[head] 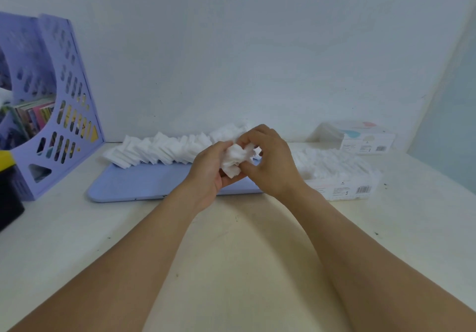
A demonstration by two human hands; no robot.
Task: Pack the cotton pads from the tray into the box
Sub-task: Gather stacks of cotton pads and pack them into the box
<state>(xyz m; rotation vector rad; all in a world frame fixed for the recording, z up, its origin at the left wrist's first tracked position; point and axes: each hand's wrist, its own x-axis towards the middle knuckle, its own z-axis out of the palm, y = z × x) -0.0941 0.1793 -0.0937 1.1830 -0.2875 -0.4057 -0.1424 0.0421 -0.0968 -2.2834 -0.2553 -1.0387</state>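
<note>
1. Both hands share one small bunch of white square cotton pads [235, 160]: the left hand [210, 170] cups it from below and behind with curled fingers, and the right hand [270, 159] pinches its upper right edge between thumb and fingertips.
2. That bunch is raised above the right half of the flat pale-blue plastic tray [144, 184]; it looks ragged, with the pads' corners pointing different ways.
3. A long slanting row of loose white pads [164, 148] lies along the tray's far edge, some overhanging its left end.
4. The open white cardboard box [342, 179] sits just beside the tray's right end and already looks well filled with standing pads.
5. A second white box with pastel print [360, 138] stands behind it near the wall, and a lilac perforated file holder [59, 107] is well apart on the left.
6. Judged from this, the bunch is being squared up before it goes in, and much of the row is not yet packed.
7. Risks:
   - an uneven bunch could catch on the box rim and fan out;
   - a light pinch on such soft, slippery pads could let some drop;
   - pressing into a crowded box could crumple or push out pads already there.
</note>
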